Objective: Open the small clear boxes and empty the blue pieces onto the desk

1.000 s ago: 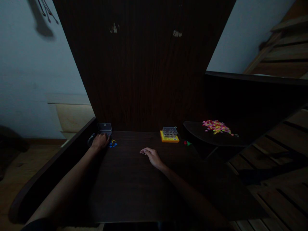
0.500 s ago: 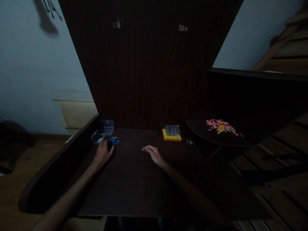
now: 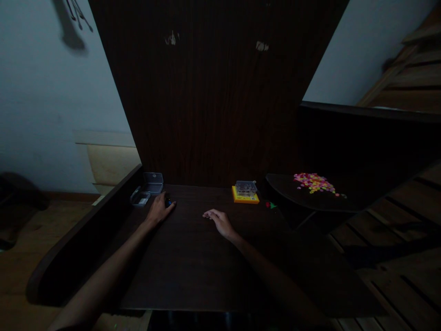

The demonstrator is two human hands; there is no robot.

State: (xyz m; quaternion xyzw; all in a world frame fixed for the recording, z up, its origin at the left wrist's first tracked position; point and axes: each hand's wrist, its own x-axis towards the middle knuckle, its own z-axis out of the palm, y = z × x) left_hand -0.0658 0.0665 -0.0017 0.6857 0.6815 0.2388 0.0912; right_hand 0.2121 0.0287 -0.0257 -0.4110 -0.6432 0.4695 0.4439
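My left hand [image 3: 159,209] lies over a small pile of blue and yellow pieces [image 3: 168,201] on the dark wooden table [image 3: 193,262], its fingers curled around them; only a speck of blue shows. Just left of it sits an open clear plastic box [image 3: 147,188] with its lid raised. My right hand [image 3: 219,221] rests flat on the table near the middle, palm down, holding nothing. Beyond it, at the table's back edge, a clear compartment case [image 3: 245,187] sits on a yellow-orange board [image 3: 244,197].
Small red and green pieces [image 3: 269,205] lie right of the board. A heap of pink, yellow and orange pieces [image 3: 314,182] covers a dark rounded shelf [image 3: 292,195] at the right. A tall dark wood panel [image 3: 213,101] backs the table; a raised rail [image 3: 86,230] runs along its left edge.
My left hand drew back from the clear box, then slid right onto the blue and yellow pieces, covering them. My right hand stayed put.
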